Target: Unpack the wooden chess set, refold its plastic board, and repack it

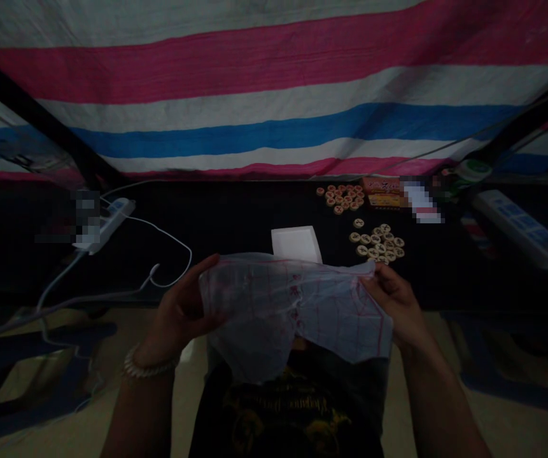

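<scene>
A thin white plastic chessboard sheet (pixel 264 299) with red grid lines and red characters hangs creased above my lap. At its left edge, my left hand (pixel 185 305) grips it between thumb and fingers. My right hand (pixel 391 289) pinches the upper right corner. Just beyond the sheet, a shallow white box tray (pixel 296 243) lies on the black table, its near side hidden by the sheet. Xiangqi pieces with dark markings (pixel 376 242) are spread near my right hand. Behind them sits a cluster of pieces with red markings (pixel 344 197).
An orange printed box (pixel 382 193) stands at the back of the table (pixel 226 216). White power strips lie at left (pixel 106 224) and right (pixel 526 229), with a white cable (pixel 178 235) looping on the left. A striped tarp (pixel 264 83) hangs behind. Stools (pixel 39 369) stand below.
</scene>
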Available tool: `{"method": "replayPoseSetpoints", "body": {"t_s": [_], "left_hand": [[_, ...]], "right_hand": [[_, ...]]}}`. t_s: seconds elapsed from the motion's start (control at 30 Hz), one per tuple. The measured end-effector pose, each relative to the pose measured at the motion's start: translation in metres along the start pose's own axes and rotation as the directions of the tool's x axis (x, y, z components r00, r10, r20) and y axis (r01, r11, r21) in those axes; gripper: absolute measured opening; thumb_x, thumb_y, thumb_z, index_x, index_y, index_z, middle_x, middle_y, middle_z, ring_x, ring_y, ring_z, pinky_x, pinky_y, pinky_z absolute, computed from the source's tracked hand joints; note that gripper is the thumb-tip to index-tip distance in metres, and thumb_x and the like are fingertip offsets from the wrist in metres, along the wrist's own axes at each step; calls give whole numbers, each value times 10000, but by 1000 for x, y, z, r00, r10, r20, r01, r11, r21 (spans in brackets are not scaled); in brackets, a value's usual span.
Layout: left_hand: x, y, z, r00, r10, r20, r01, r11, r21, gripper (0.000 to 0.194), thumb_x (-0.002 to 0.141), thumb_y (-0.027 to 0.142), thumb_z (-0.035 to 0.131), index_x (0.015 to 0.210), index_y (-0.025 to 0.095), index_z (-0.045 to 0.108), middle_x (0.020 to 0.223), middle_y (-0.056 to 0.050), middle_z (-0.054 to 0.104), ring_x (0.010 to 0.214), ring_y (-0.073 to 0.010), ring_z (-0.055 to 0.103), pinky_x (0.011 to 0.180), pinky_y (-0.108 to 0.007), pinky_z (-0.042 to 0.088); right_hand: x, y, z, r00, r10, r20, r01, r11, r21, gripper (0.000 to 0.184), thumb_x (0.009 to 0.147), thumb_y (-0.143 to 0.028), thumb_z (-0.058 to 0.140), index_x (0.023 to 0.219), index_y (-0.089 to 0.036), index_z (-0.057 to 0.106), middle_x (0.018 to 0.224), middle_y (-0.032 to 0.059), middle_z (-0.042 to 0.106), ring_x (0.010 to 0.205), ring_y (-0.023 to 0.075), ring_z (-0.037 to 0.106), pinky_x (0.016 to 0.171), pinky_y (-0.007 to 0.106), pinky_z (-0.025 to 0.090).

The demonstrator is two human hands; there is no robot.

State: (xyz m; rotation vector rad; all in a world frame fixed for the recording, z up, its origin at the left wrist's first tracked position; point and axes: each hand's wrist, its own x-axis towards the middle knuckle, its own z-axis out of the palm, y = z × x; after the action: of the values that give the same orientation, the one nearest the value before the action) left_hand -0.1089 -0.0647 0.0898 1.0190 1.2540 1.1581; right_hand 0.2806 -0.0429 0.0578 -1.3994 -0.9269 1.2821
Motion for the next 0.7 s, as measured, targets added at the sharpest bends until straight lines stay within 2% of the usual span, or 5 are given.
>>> {"method": "replayPoseSetpoints", "body": {"t_s": [0.17, 0.33, 0.43, 0.53, 0.7], "left_hand": [[17, -14, 7, 995, -3, -100, -8, 994, -110, 831, 681, 219, 976, 1420, 231, 597, 1209, -126, 778, 1017, -264, 789, 859, -340, 667], [21, -26, 16, 992, 13, -125, -32, 989, -146, 818, 724, 233, 957, 1350, 312, 437, 1068, -39, 793, 897, -216, 804, 800, -324, 659], [21, -39, 16, 986, 49, -160, -60, 996, -70, 507, 743, 240, 935, 972, 245, 483, 874, 25, 739, 713, -148, 747, 630, -208, 592], [20, -48, 12, 975, 123, -184, -111, 991, 74, 452, 746, 272, 910, 684, 194, 470, 792, -2, 702, 754, -166, 739, 619, -206, 578], [19, -49, 4, 990, 73, -121, -40, 966, 256, 258, 815, 401, 860, 904, 170, 789, 997, -102, 797, 843, -237, 760, 698, -319, 643]], "right_hand": [[8, 0, 10, 997, 47, -64, -38, 991, 131, 571, 819, -629, 820, 1244, -282, 659, 977, 39, 781, 735, 198, 708, 651, 314, 558], [-26, 27, 29, 989, -135, -59, 137, 990, 32, 934, 822, -569, 843, 1558, -312, 329, 1172, 91, 737, 958, 256, 758, 818, 399, 607], [-40, 49, 44, 963, -236, -129, 221, 968, -123, 756, 787, -413, 896, 1405, -290, 478, 1203, 74, 711, 976, 235, 748, 843, 372, 609], [-37, 63, 50, 948, -280, -149, 244, 944, -222, 284, 854, -378, 812, 1068, -254, 672, 1034, 39, 752, 901, 226, 741, 792, 351, 601], [-25, 58, 38, 972, -224, -72, 182, 910, -372, 220, 927, -420, 719, 1022, -238, 800, 991, 63, 805, 922, 262, 758, 838, 398, 612]]}}
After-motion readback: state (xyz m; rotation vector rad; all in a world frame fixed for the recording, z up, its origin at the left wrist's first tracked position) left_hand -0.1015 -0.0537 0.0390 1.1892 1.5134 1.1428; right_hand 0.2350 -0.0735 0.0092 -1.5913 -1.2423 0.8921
